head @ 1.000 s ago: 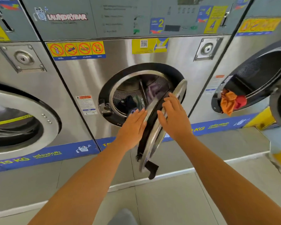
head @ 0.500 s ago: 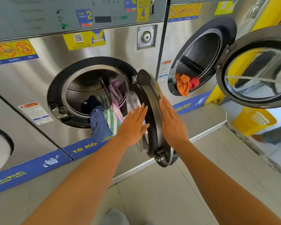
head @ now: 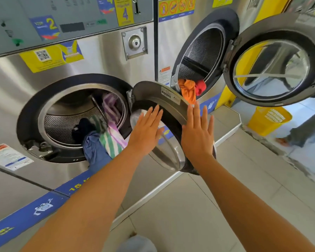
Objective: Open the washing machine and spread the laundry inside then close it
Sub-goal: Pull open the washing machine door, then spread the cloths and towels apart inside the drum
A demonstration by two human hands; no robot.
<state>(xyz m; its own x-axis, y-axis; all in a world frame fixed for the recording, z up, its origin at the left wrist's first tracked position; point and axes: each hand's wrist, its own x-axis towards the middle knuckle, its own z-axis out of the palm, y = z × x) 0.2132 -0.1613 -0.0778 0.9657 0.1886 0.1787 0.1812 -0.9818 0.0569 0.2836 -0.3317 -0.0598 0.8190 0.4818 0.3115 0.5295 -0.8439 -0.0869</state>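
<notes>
The steel washing machine (head: 102, 57) in front of me has its round door (head: 171, 110) swung out to the right, nearly edge-on to me. My left hand (head: 145, 133) lies flat and open against the door's inner glass side. My right hand (head: 198, 135) rests flat and open on the door's outer side. Inside the drum (head: 65, 120) lies laundry: a dark garment (head: 82, 128), a striped green, white and pink cloth (head: 111, 137), and a blue garment (head: 96, 153) that hangs out over the door sill.
The neighbouring machine (head: 204, 48) on the right stands with its door (head: 273, 59) wide open, orange and red clothes (head: 191, 88) spilling over its rim. A yellow basket (head: 269, 120) stands on the tiled floor at the right, and another person's foot (head: 287, 139) is beside it.
The door has swung from nearly closed to wide open on the right. Both hands stayed on either side of it, and my view has shifted right and closer.
</notes>
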